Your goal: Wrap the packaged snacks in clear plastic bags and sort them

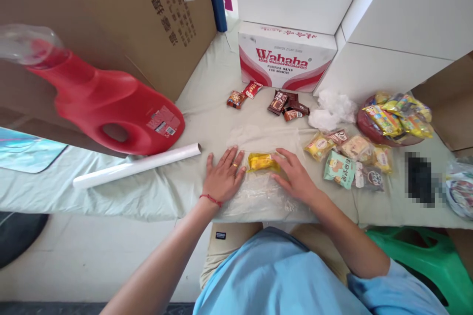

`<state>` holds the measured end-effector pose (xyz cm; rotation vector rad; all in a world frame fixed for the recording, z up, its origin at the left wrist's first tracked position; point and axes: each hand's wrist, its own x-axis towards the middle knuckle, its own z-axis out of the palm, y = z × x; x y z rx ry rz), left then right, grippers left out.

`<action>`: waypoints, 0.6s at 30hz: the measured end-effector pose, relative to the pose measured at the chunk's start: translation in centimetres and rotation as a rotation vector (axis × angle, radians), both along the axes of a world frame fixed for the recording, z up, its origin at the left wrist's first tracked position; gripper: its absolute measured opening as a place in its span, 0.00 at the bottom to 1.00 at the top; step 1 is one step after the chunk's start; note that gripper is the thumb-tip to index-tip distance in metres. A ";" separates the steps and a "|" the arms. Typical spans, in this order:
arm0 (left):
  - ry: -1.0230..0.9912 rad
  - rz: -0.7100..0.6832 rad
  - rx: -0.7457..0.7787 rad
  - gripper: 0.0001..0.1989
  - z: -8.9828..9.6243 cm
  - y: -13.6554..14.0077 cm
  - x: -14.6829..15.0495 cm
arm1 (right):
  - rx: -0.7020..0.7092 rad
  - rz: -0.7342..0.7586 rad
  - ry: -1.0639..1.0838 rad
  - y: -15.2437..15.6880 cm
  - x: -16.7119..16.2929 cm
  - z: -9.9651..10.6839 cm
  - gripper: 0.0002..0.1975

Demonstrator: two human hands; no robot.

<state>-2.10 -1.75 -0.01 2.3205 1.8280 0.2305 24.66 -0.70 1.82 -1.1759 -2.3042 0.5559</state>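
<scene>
A small yellow snack packet lies on a sheet of clear plastic film in front of me. My left hand rests flat, fingers spread, on the film's left side, just left of the packet and apart from it. At the packet's right end is my right hand, its thumb and fingers apart on either side of that end. Whether its fingertips touch the wrapper I cannot tell. The film is wrinkled near the table's front edge.
Left stand a red jug, a white roll and a large cardboard box. Behind are chocolate packets and a Wahaha carton. Rightward lie assorted snacks, crumpled plastic and a filled red bowl.
</scene>
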 end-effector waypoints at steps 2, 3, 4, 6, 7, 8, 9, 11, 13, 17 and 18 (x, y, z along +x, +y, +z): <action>-0.021 0.007 0.011 0.29 -0.2 0.0 -0.4 | -0.012 0.035 0.053 -2.2 2.0 0.6 0.28; -0.038 0.013 0.021 0.29 -0.3 0.0 -0.6 | -0.026 0.065 0.057 -3.5 2.9 0.8 0.28; -0.063 0.018 0.035 0.29 -0.4 -0.1 -0.9 | -0.040 0.095 0.052 -4.8 3.7 0.8 0.29; -0.126 0.021 0.077 0.29 -0.4 -0.3 -1.6 | -0.055 0.113 0.037 -7.1 4.9 0.3 0.30; -0.154 0.014 0.104 0.29 -0.4 -0.4 -2.0 | -0.058 0.099 0.035 -8.1 5.3 -0.1 0.29; -0.173 0.000 0.125 0.28 -0.4 -0.6 -2.4 | -0.060 0.072 0.039 -8.9 5.6 -0.6 0.26; -0.179 -0.019 0.139 0.26 -0.4 -0.7 -2.8 | -0.063 0.038 0.048 -9.5 5.8 -1.0 0.24; -0.154 -0.048 0.129 0.23 -0.5 -0.7 -3.5 | -0.061 -0.022 0.072 -10.0 5.8 -1.8 0.19; -0.123 -0.028 0.093 0.22 -0.5 -0.5 -4.1 | -0.044 -0.037 0.094 -9.7 5.6 -2.1 0.15; -0.148 -0.002 0.139 0.23 0.1 -0.7 -5.2 | -0.021 0.019 0.126 -8.1 5.3 -1.2 0.14; -0.165 -0.057 0.149 0.24 0.4 -1.0 -5.4 | -0.023 0.031 0.136 -7.6 5.2 -0.7 0.13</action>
